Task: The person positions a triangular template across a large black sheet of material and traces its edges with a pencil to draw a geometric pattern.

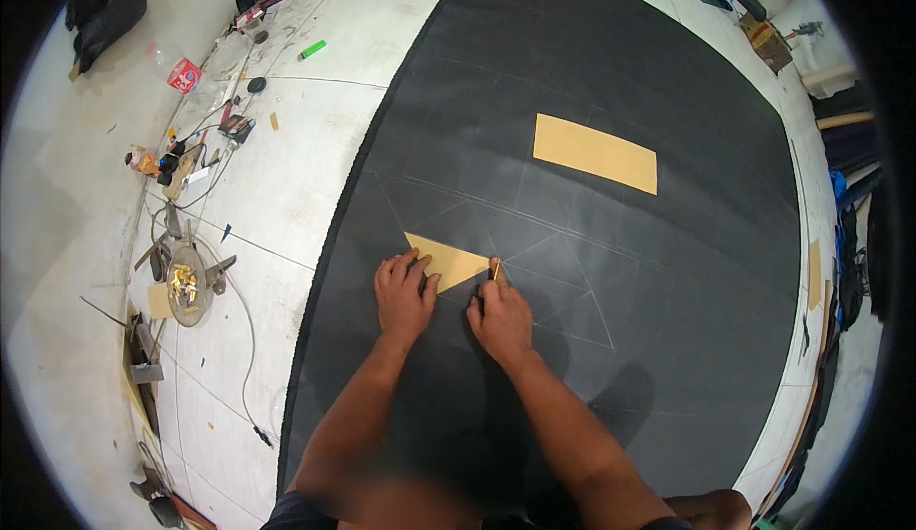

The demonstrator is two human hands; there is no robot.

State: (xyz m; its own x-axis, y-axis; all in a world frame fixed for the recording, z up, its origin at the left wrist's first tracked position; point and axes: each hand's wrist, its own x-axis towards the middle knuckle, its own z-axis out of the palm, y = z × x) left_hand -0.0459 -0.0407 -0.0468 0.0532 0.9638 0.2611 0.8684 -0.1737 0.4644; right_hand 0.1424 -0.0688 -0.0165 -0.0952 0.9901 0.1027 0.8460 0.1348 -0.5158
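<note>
Brownish and slim, a stick (497,271) is pinched in the fingers of the right hand (503,318), at the right tip of the triangle (456,265); from my remote seat I can't tell whether it is a pencil. I see the left hand (404,301) laid over the triangle's left part, fingers slightly spread and pressing down rather than gripping.

The triangle lies flat on the black cloth (697,225), its narrow tip pointing right. I read its long axis as running from the upper left down slightly to that tip. It looks plain tan, thin and card-like, with straight visible edges; the fingers hide its lower left from me.

Around it I make out pale lines on the cloth, some crossing beyond the right hand. Farther off, up and to the right, lies a tan rectangle (596,154), well apart from the triangle. Past the cloth's left edge, on the white floor (305,167), I see a green lighter (312,50) and a round dish (194,317) holding yellowish bits.
</note>
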